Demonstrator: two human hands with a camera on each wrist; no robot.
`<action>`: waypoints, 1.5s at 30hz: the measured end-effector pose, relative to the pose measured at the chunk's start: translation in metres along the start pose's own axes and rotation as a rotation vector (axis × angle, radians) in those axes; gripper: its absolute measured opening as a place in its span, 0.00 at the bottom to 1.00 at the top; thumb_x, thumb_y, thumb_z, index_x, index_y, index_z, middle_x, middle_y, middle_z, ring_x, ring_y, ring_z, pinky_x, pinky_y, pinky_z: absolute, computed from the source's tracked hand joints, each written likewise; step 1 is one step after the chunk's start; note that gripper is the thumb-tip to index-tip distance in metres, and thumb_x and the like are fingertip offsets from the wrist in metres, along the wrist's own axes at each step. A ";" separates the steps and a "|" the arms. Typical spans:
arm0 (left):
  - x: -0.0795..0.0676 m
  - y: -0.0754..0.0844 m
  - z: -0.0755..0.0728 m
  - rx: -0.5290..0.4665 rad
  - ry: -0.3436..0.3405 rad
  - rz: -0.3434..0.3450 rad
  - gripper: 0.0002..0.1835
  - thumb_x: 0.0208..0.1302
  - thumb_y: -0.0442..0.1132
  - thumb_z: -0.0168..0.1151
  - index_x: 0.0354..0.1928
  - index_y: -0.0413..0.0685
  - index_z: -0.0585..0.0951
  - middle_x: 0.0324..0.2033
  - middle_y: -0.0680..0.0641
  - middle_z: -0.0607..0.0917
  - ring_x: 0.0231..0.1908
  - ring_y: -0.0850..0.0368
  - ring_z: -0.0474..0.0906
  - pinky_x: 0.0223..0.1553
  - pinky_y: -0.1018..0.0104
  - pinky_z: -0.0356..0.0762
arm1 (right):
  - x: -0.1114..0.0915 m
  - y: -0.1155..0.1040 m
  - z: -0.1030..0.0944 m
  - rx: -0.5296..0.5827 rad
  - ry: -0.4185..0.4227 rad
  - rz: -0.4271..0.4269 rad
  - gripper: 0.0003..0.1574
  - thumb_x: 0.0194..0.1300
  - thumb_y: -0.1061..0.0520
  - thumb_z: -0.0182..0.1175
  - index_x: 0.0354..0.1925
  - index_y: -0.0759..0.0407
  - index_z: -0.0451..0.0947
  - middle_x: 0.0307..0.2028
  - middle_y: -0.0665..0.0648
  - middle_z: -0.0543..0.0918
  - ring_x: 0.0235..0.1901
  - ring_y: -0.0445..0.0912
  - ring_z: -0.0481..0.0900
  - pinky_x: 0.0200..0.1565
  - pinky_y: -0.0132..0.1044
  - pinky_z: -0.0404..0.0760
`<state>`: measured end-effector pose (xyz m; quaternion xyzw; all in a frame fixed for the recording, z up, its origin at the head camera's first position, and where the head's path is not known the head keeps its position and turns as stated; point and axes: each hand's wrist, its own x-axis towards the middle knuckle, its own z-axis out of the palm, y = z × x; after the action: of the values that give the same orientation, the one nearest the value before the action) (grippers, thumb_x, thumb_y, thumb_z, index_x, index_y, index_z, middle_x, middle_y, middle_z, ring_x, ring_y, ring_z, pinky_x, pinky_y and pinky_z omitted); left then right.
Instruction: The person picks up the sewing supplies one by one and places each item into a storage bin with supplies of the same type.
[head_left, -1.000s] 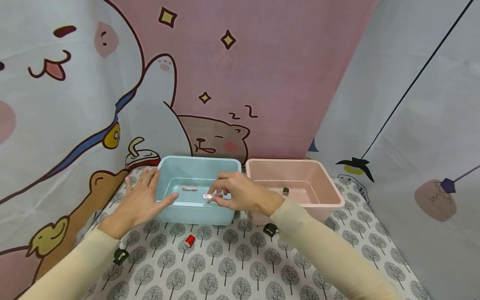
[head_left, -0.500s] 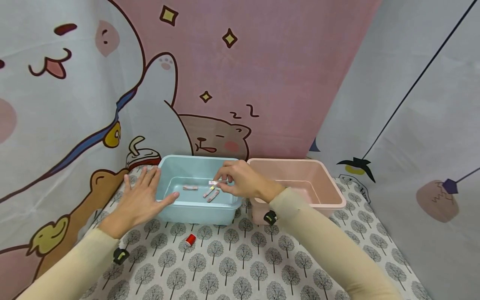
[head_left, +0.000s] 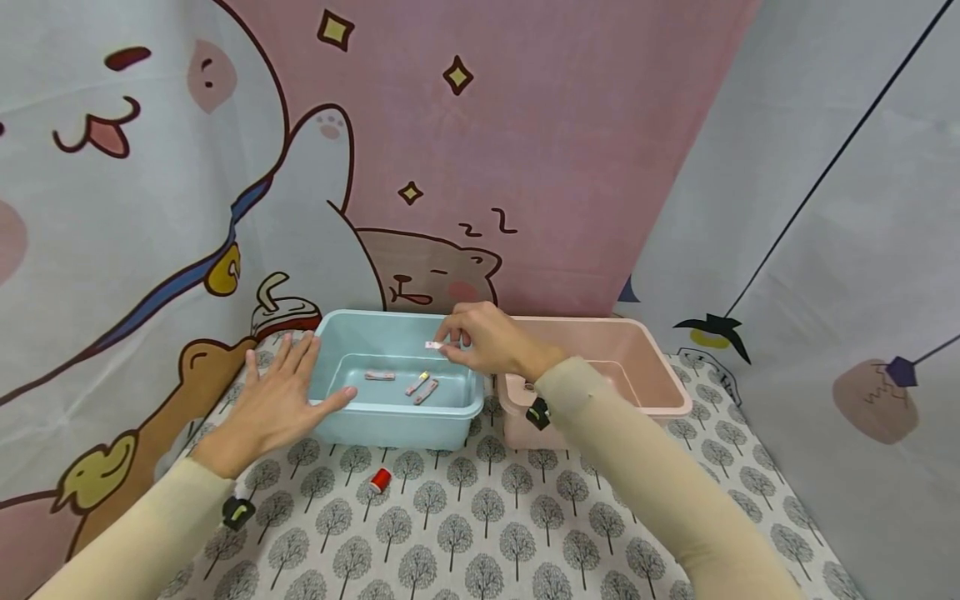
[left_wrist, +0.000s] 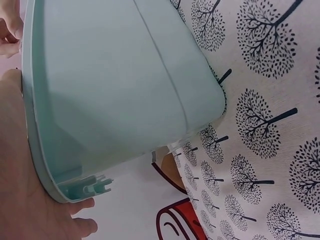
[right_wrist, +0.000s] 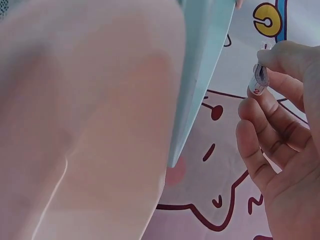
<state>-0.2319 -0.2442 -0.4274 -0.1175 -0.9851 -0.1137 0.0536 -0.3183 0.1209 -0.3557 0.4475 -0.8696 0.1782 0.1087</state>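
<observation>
My right hand [head_left: 483,337] is raised over the right end of the blue bin [head_left: 397,422]. Between thumb and fingertips it pinches a small nail clipper [right_wrist: 259,82], white with red print. On the bin's floor lie several like it: one clipper [head_left: 379,376] at the left, another clipper [head_left: 426,392] towards the front right, and one with a yellow end [head_left: 417,383] beside that. Fingers spread straight, my left hand [head_left: 281,396] rests against the bin's left rim [left_wrist: 31,115].
To the right stands a pink bin [head_left: 637,350], partly behind my right forearm. A red thread spool [head_left: 380,481] lies in front of the blue bin on the tree-print cloth [head_left: 450,533]. A cartoon-printed curtain [head_left: 555,167] hangs behind both bins.
My right hand has lifted the clipper up and slightly right from near the bin's floor, uncovering two clippers beneath. My left hand has stayed at the rim.
</observation>
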 end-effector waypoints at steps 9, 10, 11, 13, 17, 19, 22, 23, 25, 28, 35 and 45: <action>0.000 0.000 0.002 -0.008 0.020 -0.009 0.65 0.82 0.82 0.48 0.95 0.36 0.48 0.95 0.32 0.47 0.94 0.22 0.40 0.85 0.09 0.22 | 0.009 0.008 -0.004 -0.028 -0.039 0.085 0.09 0.80 0.54 0.75 0.53 0.53 0.97 0.40 0.52 0.90 0.39 0.43 0.86 0.43 0.34 0.88; 0.000 -0.001 0.002 -0.009 0.021 -0.010 0.65 0.82 0.82 0.48 0.95 0.36 0.48 0.95 0.32 0.47 0.94 0.22 0.40 0.85 0.09 0.23 | 0.011 0.010 -0.004 -0.029 -0.041 0.088 0.09 0.80 0.54 0.75 0.53 0.53 0.97 0.40 0.52 0.90 0.39 0.43 0.86 0.43 0.34 0.88; 0.000 -0.001 0.002 -0.010 0.021 -0.011 0.65 0.82 0.82 0.48 0.95 0.37 0.48 0.95 0.32 0.47 0.94 0.22 0.40 0.85 0.09 0.22 | 0.012 0.012 -0.004 -0.031 -0.041 0.093 0.09 0.80 0.54 0.75 0.53 0.53 0.97 0.40 0.52 0.90 0.39 0.44 0.87 0.43 0.34 0.89; 0.000 0.000 0.002 -0.012 0.022 -0.011 0.65 0.82 0.82 0.49 0.95 0.37 0.48 0.95 0.32 0.47 0.94 0.22 0.40 0.85 0.09 0.23 | 0.014 0.016 -0.003 -0.035 -0.041 0.102 0.09 0.80 0.54 0.75 0.53 0.53 0.97 0.40 0.53 0.91 0.39 0.45 0.87 0.44 0.36 0.89; 0.000 0.000 0.002 -0.011 0.017 -0.011 0.65 0.82 0.82 0.48 0.95 0.36 0.47 0.95 0.32 0.46 0.94 0.22 0.39 0.85 0.10 0.22 | 0.016 0.022 -0.002 -0.041 -0.043 0.133 0.09 0.80 0.53 0.75 0.53 0.52 0.96 0.41 0.52 0.91 0.40 0.45 0.88 0.46 0.38 0.90; 0.000 0.001 0.002 -0.010 0.015 -0.012 0.65 0.82 0.82 0.48 0.95 0.37 0.47 0.95 0.32 0.46 0.94 0.22 0.39 0.85 0.10 0.22 | 0.017 0.025 -0.002 -0.049 -0.041 0.144 0.10 0.80 0.53 0.75 0.53 0.52 0.97 0.41 0.52 0.91 0.40 0.45 0.87 0.47 0.39 0.90; 0.000 0.001 0.002 -0.011 0.013 -0.014 0.65 0.82 0.82 0.48 0.95 0.37 0.47 0.95 0.32 0.46 0.94 0.23 0.39 0.85 0.10 0.22 | 0.019 0.028 -0.001 -0.063 -0.041 0.155 0.10 0.81 0.53 0.74 0.54 0.54 0.97 0.42 0.53 0.92 0.41 0.45 0.87 0.48 0.41 0.91; 0.000 0.001 0.002 -0.012 0.014 -0.014 0.65 0.82 0.82 0.48 0.95 0.37 0.47 0.95 0.32 0.46 0.94 0.23 0.39 0.85 0.10 0.22 | 0.020 0.029 -0.002 -0.064 -0.043 0.160 0.10 0.81 0.53 0.74 0.54 0.54 0.97 0.42 0.54 0.92 0.41 0.46 0.88 0.48 0.42 0.91; 0.000 0.001 0.002 -0.014 0.014 -0.015 0.65 0.82 0.82 0.48 0.96 0.37 0.47 0.95 0.33 0.46 0.94 0.23 0.39 0.85 0.10 0.22 | 0.021 0.030 -0.002 -0.069 -0.054 0.175 0.12 0.81 0.53 0.74 0.55 0.55 0.97 0.44 0.55 0.92 0.42 0.48 0.88 0.50 0.44 0.91; 0.001 0.001 0.003 -0.020 0.015 -0.015 0.65 0.82 0.82 0.48 0.96 0.37 0.47 0.95 0.33 0.46 0.94 0.23 0.38 0.85 0.10 0.21 | 0.021 0.031 -0.003 -0.067 -0.081 0.210 0.16 0.81 0.50 0.75 0.59 0.54 0.96 0.49 0.58 0.93 0.44 0.49 0.88 0.52 0.46 0.91; 0.001 0.001 0.004 -0.019 0.015 -0.019 0.65 0.82 0.83 0.48 0.96 0.37 0.47 0.96 0.33 0.46 0.95 0.23 0.38 0.85 0.10 0.21 | 0.016 0.028 -0.003 -0.051 -0.098 0.238 0.20 0.81 0.48 0.74 0.64 0.53 0.94 0.56 0.60 0.92 0.49 0.51 0.89 0.57 0.48 0.92; 0.001 0.002 0.004 -0.016 0.017 -0.020 0.64 0.82 0.82 0.48 0.95 0.36 0.47 0.95 0.32 0.47 0.94 0.23 0.39 0.85 0.09 0.22 | 0.009 0.020 -0.008 -0.036 -0.087 0.227 0.19 0.80 0.48 0.74 0.63 0.50 0.94 0.55 0.59 0.92 0.54 0.55 0.91 0.57 0.48 0.92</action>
<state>-0.2323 -0.2412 -0.4304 -0.1073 -0.9847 -0.1233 0.0598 -0.3395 0.1284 -0.3497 0.3512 -0.9217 0.1540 0.0582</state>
